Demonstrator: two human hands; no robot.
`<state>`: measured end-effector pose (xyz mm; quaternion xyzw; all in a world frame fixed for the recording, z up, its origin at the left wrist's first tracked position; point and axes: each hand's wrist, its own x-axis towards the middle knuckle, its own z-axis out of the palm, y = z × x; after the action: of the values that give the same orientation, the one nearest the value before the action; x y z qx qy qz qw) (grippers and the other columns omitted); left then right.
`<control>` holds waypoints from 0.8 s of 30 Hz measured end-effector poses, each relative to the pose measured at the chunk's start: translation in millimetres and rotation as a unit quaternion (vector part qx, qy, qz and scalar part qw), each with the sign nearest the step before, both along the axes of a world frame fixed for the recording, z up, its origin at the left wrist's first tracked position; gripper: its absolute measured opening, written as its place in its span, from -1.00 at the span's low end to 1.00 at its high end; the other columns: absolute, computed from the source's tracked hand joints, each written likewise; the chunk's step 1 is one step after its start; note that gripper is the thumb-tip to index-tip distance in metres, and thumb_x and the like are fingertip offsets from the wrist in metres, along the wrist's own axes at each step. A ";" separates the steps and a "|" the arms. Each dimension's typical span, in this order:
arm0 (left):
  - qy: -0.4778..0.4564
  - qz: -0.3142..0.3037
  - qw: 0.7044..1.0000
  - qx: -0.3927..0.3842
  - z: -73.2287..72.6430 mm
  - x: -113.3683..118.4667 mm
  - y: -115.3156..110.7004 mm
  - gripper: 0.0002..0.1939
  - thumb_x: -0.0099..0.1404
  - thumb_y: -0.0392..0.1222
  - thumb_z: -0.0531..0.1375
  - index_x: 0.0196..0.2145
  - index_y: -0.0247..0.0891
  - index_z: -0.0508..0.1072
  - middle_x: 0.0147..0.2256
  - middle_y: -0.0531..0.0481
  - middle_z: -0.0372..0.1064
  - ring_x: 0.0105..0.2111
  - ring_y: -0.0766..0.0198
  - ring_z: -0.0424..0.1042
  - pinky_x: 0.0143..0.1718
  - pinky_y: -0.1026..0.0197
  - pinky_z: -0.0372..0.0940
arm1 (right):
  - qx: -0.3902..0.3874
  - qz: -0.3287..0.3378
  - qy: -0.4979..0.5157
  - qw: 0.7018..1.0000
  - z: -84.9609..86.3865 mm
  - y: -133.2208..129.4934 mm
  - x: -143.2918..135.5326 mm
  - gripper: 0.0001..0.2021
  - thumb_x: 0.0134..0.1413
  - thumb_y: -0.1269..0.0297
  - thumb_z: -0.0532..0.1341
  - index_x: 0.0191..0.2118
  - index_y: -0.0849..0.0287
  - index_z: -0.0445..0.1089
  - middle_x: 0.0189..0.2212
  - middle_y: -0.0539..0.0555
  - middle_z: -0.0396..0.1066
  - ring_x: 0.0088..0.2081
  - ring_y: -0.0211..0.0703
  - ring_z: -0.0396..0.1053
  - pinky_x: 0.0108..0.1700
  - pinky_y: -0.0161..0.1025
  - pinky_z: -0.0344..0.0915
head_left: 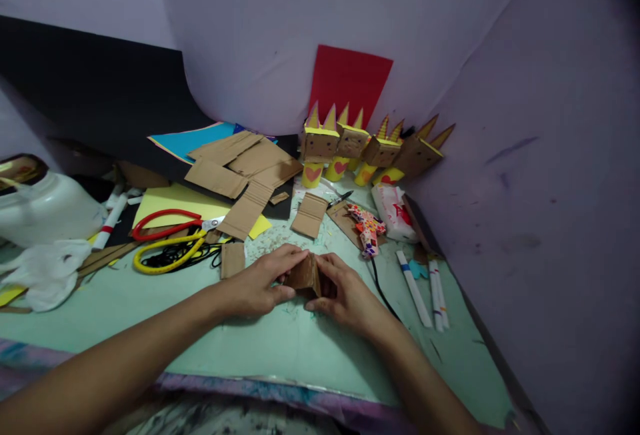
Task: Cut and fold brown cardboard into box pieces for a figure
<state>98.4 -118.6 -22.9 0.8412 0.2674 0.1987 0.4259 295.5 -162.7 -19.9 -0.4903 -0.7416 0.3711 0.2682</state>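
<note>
Folded cardboard piece point(303, 277) is gripped from both sides by left hand point(260, 281) and right hand point(349, 293) (thumbs nearest the wearer), at the green tabletop's point(305, 355) front middle. Patterned glue gun point(369, 227) is parked beyond the right hand. Red-and-yellow-handled scissors point(212, 223) are laid beyond the left forearm, blades partly covered by a cardboard strip point(247, 210).

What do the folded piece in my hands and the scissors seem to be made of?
The folded piece: likely cardboard, dull brown with a clear crease. The scissors: probably metal, silvery near the pivot, with smooth red and yellow handles, perhaps plastic.
</note>
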 end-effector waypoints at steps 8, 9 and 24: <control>0.059 -0.021 0.997 0.034 1.6 -3.6 7.1 -0.19 -0.04 -0.51 0.05 0.20 -0.27 -0.01 -0.04 -0.15 0.21 -0.12 0.15 0.27 -0.05 0.02 0.20 | -0.005 -0.015 -0.025 1.000 -1.6 0.4 -0.8 -0.36 -0.23 0.36 0.40 0.07 0.13 0.26 -0.25 0.03 0.22 -0.29 -0.18 0.25 -0.27 -0.27 0.22; 0.061 -0.020 0.997 0.036 1.6 -3.6 6.7 -0.20 -0.03 -0.50 0.06 0.20 -0.28 -0.01 -0.02 -0.16 0.21 -0.10 0.13 0.26 -0.03 0.01 0.18 | -0.003 -0.016 -0.025 1.000 -2.3 0.2 -0.8 -0.34 -0.23 0.35 0.40 0.08 0.14 0.24 -0.25 0.03 0.21 -0.29 -0.18 0.25 -0.26 -0.27 0.22; 0.026 -0.020 0.999 0.030 1.8 -0.5 2.1 -0.48 0.26 -0.21 0.08 0.16 -0.25 0.10 0.09 -0.18 0.16 0.07 0.09 0.13 0.10 -0.03 0.05 | 0.121 -0.014 0.103 0.987 -25.3 -4.9 -1.5 -0.20 -0.15 0.06 0.34 0.22 0.04 0.02 0.06 0.16 0.17 0.07 -0.01 0.18 0.08 -0.10 0.12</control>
<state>97.9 -116.5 -21.1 0.8636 0.2553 0.1764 0.3974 294.0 -167.6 -45.2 -0.4241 -0.7425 0.3232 0.4053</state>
